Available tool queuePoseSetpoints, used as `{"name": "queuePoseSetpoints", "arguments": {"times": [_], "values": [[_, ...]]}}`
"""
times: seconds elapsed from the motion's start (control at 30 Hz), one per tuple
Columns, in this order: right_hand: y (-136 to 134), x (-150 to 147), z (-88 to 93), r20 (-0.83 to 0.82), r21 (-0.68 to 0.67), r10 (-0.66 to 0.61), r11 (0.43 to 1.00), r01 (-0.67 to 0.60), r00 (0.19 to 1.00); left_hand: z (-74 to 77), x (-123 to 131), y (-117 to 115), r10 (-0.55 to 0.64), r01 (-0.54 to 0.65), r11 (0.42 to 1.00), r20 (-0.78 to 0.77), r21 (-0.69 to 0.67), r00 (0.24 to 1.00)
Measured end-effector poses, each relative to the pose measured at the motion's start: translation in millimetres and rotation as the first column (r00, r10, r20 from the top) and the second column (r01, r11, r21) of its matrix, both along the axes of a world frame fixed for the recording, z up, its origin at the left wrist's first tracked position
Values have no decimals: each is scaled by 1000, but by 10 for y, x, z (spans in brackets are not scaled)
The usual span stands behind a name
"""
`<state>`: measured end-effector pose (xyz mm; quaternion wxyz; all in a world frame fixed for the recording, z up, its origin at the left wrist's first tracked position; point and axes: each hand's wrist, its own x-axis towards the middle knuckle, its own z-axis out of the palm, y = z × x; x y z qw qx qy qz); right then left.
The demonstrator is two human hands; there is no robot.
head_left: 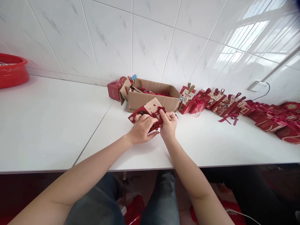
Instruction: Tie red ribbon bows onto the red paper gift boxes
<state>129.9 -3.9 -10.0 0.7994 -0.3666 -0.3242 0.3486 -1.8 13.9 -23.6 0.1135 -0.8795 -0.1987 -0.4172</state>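
Note:
Between my hands, above the white table, is a red and cream printed gift box (pixel 152 107), tilted and looking partly folded. My right hand (pixel 168 123) pinches its right side, thumb on top near a dark red flower-shaped piece (pixel 161 110). Curled fingers of my left hand (pixel 143 127) press on the lower left part of the box, with the thumb below it. The left fingertips hide part of the printed panel. Just behind the hands stands an open cardboard box (pixel 152 101) with red ribbons (pixel 159 92) inside.
Several finished-looking red gift boxes (pixel 225 104) with ribbon loops line the wall to the right, with more piled at the far right. A red box (pixel 114 90) stands left of the cardboard box. A red plastic basin (pixel 12 71) sits far left. A socket (pixel 257 86) is on the wall.

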Motion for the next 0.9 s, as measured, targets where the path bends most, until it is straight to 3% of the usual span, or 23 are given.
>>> {"name": "queuePoseSetpoints", "arguments": {"times": [0.1,0.2,0.33,0.4,0.5,0.57,0.73,0.83,0.9], "values": [[6,-34,-18,10,-6,16,1000,-16,1000,-47,40,29,101,-103,992,27,77,995],[5,-42,0,24,-7,21,1000,-20,999,-28,35,21,101,-108,990,86,87,991],[-52,23,56,20,31,-24,999,23,1000,137,-36,-64,29,-24,997,83,-68,996],[-129,75,70,32,40,-7,999,6,999,262,-89,-119,69,-50,983,103,-179,992],[-294,144,67,108,40,-10,999,5,994,451,-161,-216,145,-97,915,97,-393,985],[-408,171,63,135,29,-44,999,40,990,542,-182,-303,133,-98,859,33,-503,991],[-653,185,89,63,8,-34,999,34,997,589,-156,-576,128,-142,814,-65,-563,990],[-833,198,117,138,20,-17,1000,14,990,626,-217,-673,153,-132,785,-17,-605,988],[-978,216,140,238,10,6,1000,-8,971,719,-315,-698,115,-46,739,58,-672,992]]}}
